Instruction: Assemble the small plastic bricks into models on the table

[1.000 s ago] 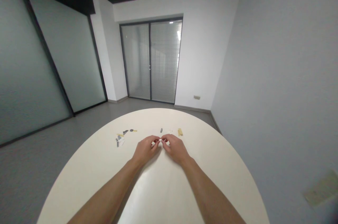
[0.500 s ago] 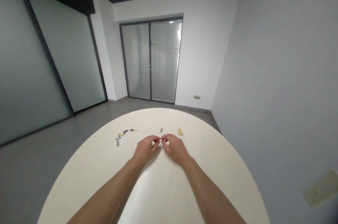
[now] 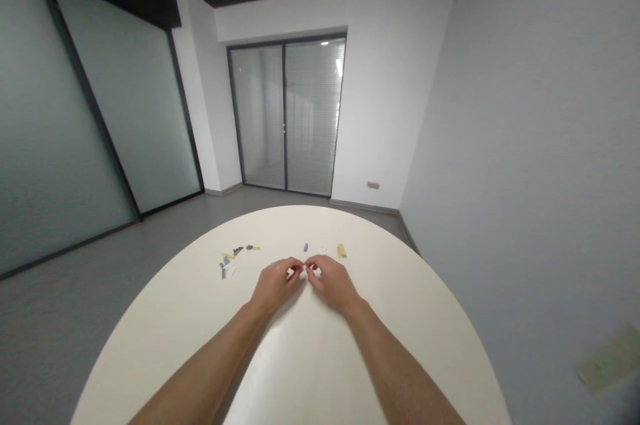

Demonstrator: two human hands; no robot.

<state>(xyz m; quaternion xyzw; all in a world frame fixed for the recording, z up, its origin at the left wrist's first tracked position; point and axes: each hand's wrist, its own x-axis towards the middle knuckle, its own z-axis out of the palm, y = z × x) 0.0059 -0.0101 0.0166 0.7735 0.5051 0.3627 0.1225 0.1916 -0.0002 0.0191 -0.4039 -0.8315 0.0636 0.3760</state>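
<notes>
Left hand and right hand sit close together near the middle of a round cream tabletop, bare forearms entering from the lower edge of the view. Fingers of both hands are curled and closed, tips meeting above the table, with a small white piece pinched between them. The piece is too small to read its shape, and how much of the grip belongs to each hand cannot be told. Contact between the hands and the tabletop is also unclear.

Beyond the hands, on the table: at left, a loose cluster of small grey and white plastic bricks, with a yellow brick and a dark grey brick just above it, and a thin yellow strip just to the right. Nearer the centre, well apart from one another, lie a lone grey brick, a white fragment and a yellow brick.

Room: grey floor, frosted glass partition at left, glazed double door with blinds straight ahead, wall socket plate low on the white wall beside it
</notes>
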